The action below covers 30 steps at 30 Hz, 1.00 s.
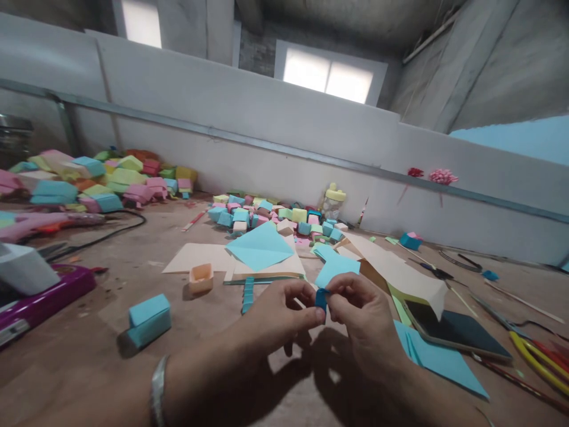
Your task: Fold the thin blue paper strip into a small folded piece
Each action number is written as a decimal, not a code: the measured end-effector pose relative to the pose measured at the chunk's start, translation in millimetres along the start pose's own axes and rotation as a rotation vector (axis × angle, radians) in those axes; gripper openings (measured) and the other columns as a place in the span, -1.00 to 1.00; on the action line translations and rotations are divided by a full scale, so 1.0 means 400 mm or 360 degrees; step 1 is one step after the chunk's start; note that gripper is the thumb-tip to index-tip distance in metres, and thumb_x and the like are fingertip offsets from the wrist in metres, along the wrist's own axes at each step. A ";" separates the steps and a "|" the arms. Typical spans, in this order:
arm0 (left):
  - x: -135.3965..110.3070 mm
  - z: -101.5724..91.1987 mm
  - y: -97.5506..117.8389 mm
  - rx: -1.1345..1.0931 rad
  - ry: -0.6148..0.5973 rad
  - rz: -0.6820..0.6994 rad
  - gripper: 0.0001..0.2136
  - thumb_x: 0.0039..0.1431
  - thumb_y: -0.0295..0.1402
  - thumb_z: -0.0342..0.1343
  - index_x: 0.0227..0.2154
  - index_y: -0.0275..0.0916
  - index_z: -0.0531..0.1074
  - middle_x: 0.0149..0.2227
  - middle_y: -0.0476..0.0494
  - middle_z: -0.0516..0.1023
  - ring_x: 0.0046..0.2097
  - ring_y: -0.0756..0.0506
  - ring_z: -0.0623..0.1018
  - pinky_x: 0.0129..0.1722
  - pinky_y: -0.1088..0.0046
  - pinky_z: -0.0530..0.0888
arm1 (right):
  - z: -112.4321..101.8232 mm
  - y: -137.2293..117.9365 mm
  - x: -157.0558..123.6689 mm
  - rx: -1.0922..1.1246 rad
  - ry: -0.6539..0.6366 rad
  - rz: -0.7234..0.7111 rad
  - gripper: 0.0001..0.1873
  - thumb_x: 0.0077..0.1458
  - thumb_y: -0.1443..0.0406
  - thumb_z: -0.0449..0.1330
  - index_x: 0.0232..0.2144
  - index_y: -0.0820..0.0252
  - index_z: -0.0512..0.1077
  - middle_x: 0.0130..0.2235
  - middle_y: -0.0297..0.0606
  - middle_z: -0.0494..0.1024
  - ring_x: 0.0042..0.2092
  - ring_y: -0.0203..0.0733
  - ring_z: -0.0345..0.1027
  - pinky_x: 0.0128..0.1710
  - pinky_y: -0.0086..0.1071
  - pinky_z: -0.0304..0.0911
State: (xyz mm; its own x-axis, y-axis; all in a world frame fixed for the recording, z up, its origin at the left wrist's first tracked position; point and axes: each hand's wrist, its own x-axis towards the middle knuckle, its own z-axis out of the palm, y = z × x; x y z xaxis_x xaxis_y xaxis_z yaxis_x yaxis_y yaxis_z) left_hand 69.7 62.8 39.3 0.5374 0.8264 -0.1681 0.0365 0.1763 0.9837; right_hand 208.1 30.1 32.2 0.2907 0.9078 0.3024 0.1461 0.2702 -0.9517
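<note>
A small folded piece of blue paper [320, 298] is pinched between both of my hands, low in the middle of the view. My left hand [284, 314] grips its left side with thumb and forefinger; a silver bangle circles that wrist. My right hand [362, 317] pinches its right side, fingers curled. Just beyond the hands lie a pleated blue paper strip [248, 295], loose blue sheets [260, 246] and cream sheets [195, 257] on the brown floor. A small orange paper box [201, 277] stands open to the left.
A closed blue paper box [150, 318] sits at the left. Heaps of coloured paper boxes [267, 214] lie along the grey wall. A dark tablet [457, 329], scissors [438, 271], a yellow ring [536, 359], a purple case [40, 299] and a black cable [106, 234] are around.
</note>
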 end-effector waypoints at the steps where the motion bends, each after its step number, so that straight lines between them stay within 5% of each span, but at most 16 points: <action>1: -0.004 0.006 0.001 -0.0049 0.0007 -0.0018 -0.89 -0.21 -0.47 0.18 -0.54 -0.21 0.38 -0.59 0.08 0.34 -0.57 0.04 0.37 -0.64 0.59 0.22 | 0.000 -0.002 -0.001 -0.0008 0.0017 -0.0025 -0.91 -0.24 0.43 0.16 -0.59 0.16 0.39 -0.61 -0.48 0.35 -0.57 -0.43 0.18 -0.55 -0.52 0.12; 12: -0.056 0.025 -0.006 -0.0511 -0.0006 -0.0042 -0.91 -0.06 -0.48 0.11 -0.47 -0.19 0.33 -0.57 0.11 0.30 -0.51 0.10 0.32 -0.47 0.62 0.35 | -0.015 0.012 0.003 -0.0338 -0.0080 -0.0288 -0.83 -0.17 0.50 0.13 -0.60 0.15 0.42 -0.57 -0.43 0.40 -0.51 -0.38 0.24 -0.53 -0.50 0.14; 22: -0.003 0.009 -0.015 -0.0304 0.0004 0.0030 -0.88 -0.18 -0.40 0.22 -0.57 -0.24 0.37 -0.65 0.10 0.31 -0.63 0.10 0.30 -0.62 0.61 0.23 | -0.035 0.035 0.011 -0.0552 -0.0297 -0.0770 -0.76 -0.09 0.56 0.09 -0.51 0.14 0.40 -0.43 -0.34 0.46 -0.36 -0.26 0.34 -0.39 -0.39 0.25; 30: 0.012 0.005 -0.020 -0.0019 0.0145 0.0206 -0.92 -0.19 -0.37 0.18 -0.61 -0.25 0.40 -0.66 0.07 0.33 -0.64 0.07 0.30 -0.63 0.56 0.23 | -0.026 0.017 0.010 -0.0646 -0.0253 -0.0937 -0.77 -0.05 0.56 0.11 -0.47 0.16 0.43 -0.42 -0.31 0.46 -0.34 -0.25 0.37 -0.36 -0.38 0.29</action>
State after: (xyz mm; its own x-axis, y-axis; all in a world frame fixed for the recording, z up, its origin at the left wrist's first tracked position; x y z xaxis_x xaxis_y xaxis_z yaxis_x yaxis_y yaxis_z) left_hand 73.5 64.3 30.9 0.4583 0.8876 -0.0458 -0.0385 0.0713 0.9967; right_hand 220.0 32.4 27.5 -0.0801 0.6929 0.7166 0.5836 0.6154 -0.5298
